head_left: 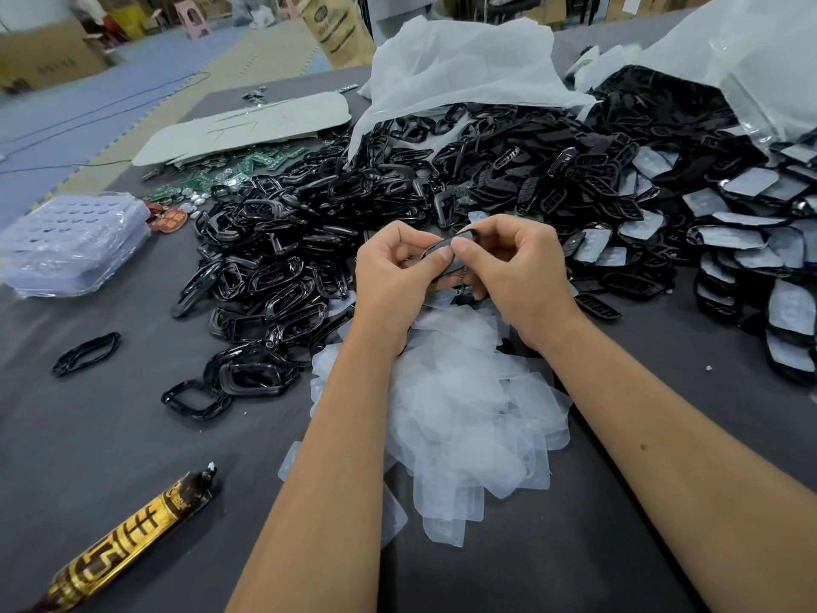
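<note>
Pinched at dead centre, just above the grey table (110,435), between left hand (393,267) and right hand (517,267): one black key-fob shell (446,250), thumbs and curled forefingers of both hands clamped on its edges. Judged light, stiff and glossy, so slippery under bare skin, and likely scratch-prone on the shiny face (hence, presumably, the protective film). Best gripped by the rim, thumb pads kept off the face, with a nail under a film corner for any peeling. Counted: two hands, one shell in hand. At 6 o'clock, under the wrists, a heap of translucent film pieces (460,404), far too many to count. From 9 to 11 o'clock, a sprawl of black frames (283,267), again uncountable, with one stray frame (86,352) alone at 9 o'clock. From 1 to 3 o'clock, stacked film-covered shells (729,241), dozens at least. At 11 o'clock, scattered green circuit boards (265,163), too small to count. Further out at 9 o'clock, a stack of clear plastic trays (75,241), number unclear. At 7 o'clock, one gold-and-brown wrapped tube (128,537). At 12 o'clock, one white bag (460,68) slumped over the black parts.
</note>
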Motion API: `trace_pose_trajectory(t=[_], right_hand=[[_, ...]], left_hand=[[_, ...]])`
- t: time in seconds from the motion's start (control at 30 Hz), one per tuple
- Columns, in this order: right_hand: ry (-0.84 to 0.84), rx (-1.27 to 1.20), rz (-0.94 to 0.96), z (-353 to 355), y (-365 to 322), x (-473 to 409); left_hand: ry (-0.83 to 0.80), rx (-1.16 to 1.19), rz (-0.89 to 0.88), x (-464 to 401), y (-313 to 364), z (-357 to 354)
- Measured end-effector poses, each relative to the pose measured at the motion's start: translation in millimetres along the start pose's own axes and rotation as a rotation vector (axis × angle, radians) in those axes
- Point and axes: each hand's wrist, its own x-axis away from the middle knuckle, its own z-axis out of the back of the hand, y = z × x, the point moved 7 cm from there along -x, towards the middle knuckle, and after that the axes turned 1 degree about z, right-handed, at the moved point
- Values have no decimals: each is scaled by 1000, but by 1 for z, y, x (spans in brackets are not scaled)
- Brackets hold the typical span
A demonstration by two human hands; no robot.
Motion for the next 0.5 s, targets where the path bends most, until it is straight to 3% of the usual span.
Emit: trace_pose_trajectory(t=[0.27,0.5], right_hand=[[-8,-184,-141,1,7,-3],[7,20,-97,-1,10,-3]], left_hand=[[-18,28,11,-2,-3,-1],[31,-22,0,-3,-4,1]])
